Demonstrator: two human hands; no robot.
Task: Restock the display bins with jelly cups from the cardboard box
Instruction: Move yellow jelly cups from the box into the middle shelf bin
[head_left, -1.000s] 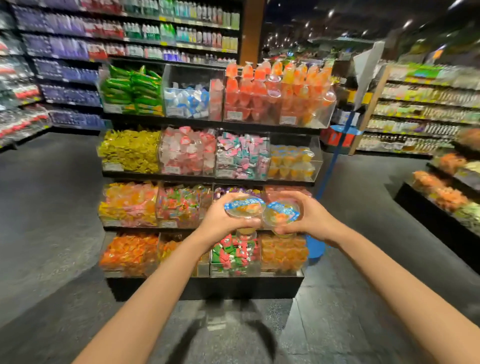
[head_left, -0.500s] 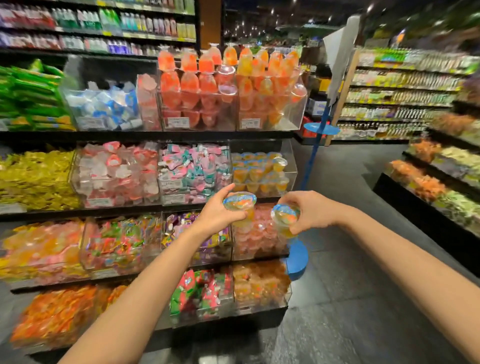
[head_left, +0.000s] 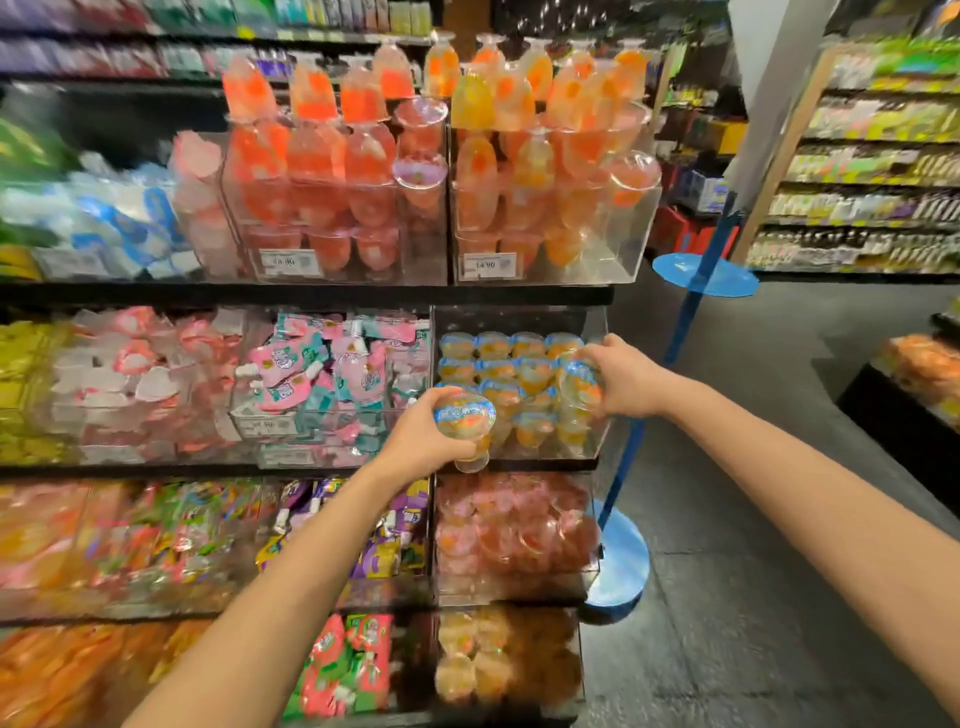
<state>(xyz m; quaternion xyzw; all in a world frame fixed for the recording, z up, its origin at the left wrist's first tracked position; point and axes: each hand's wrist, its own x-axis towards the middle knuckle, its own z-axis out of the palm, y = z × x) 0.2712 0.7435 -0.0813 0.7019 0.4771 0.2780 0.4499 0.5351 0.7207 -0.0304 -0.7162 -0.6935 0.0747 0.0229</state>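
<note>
Restocking at the clear bin (head_left: 597, 441) on the right end of the second shelf. The right hand (head_left: 626, 379) reaches over the bin's right wall, fingers curled round a jelly cup (head_left: 581, 387) with a blue-printed lid, held among the top row of cups (head_left: 511, 364) already stacked there. The left hand (head_left: 423, 434) grips a second cup (head_left: 467, 423) just in front of the bin's left front corner, outside it, lid tilted toward the viewer.

Progress, as judged: the bin holds several rows of matching orange cups and looks well filled toward the back, with room near the front. One cup is at the point of placement; the other waits its turn. Neither is set down yet. The cardboard box is not in view, so how many cups remain to be shelved cannot be told.

Neighbouring bins above (head_left: 550, 208) and below (head_left: 514, 530) hold other jelly products; much of the left side is blurred.
</note>
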